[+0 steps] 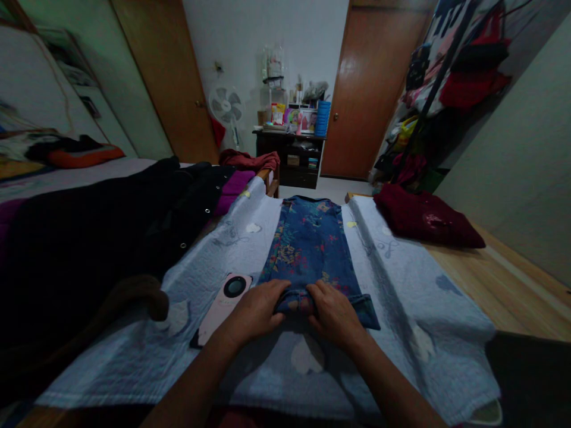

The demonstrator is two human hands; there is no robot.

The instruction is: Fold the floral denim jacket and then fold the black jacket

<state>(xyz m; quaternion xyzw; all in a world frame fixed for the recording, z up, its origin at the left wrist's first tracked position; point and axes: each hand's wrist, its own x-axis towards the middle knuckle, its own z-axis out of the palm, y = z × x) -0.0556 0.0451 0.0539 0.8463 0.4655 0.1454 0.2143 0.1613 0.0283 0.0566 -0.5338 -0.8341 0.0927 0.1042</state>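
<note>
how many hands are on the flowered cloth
2: the left hand and the right hand, side by side at the near folded end of the flowered cloth. No other hand shows.

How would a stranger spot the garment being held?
Find the pale blue sheet up front. On it, the left hand and right hand hold a blue garment by its near end. Its flower print sets it apart from the pink phone and dark red clothing.

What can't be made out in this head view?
Head view, all:
Phone: lower-right corner, behind the left forearm
Blue floral fabric: underside, hidden by its top layer
Black garment: far side, cut by left edge
Maroon garment: pale mark, too small to read
</note>
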